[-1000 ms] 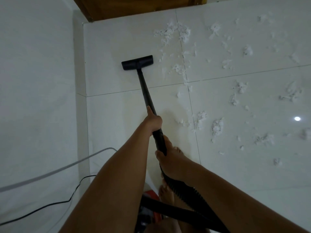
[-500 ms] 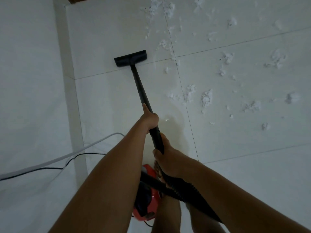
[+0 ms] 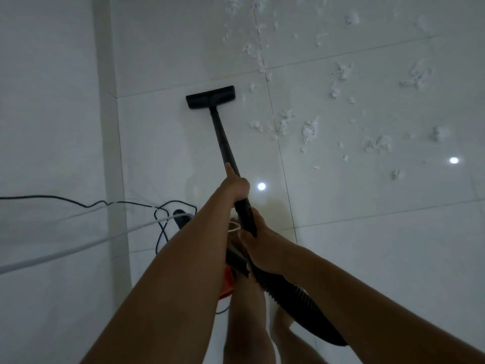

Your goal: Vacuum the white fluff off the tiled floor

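A black vacuum head lies flat on the white tiled floor, just below a grout line. Its black wand runs down toward me. My left hand grips the wand higher up, thumb along the tube. My right hand holds it lower, where the ribbed black hose begins. White fluff lies scattered to the right of the head and up toward the top right, with a strip of it along the vertical grout line.
A white wall with a skirting strip stands at the left. A black power cord loops on the floor beside a white cable. The red vacuum body sits by my bare legs. Two light reflections shine on the tiles.
The head has been drawn back toward me across the grout line, onto the nearer tile. My view has tilted down, showing more cord and my legs. Both hands keep their hold.
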Demonstrator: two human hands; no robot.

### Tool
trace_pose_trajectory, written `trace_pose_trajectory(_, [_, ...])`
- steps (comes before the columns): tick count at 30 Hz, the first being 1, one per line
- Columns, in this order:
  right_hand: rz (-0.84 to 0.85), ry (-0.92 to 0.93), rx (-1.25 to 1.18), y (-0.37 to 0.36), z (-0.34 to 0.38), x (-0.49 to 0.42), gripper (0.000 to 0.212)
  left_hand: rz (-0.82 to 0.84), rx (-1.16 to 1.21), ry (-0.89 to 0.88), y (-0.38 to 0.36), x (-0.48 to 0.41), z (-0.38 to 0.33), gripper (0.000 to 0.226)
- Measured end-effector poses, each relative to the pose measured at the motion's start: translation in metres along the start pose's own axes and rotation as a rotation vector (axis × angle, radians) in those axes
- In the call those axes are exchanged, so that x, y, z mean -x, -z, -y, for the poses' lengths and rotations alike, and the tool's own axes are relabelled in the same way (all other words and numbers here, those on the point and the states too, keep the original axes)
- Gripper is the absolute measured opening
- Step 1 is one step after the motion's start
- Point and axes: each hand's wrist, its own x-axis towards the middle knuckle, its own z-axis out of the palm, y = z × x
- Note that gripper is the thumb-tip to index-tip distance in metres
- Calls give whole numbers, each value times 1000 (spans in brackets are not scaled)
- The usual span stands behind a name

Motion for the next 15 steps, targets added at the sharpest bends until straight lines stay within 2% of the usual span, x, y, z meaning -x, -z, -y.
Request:
trace_pose_trajectory(9, [-26,29,102,-33,-104,36,65,-13,-26,4,-77,45,64,82])
trace_pose_trajectory(15, [-48,57,99,-57,-138,58,66,1,21,2,-100,63,100,85])
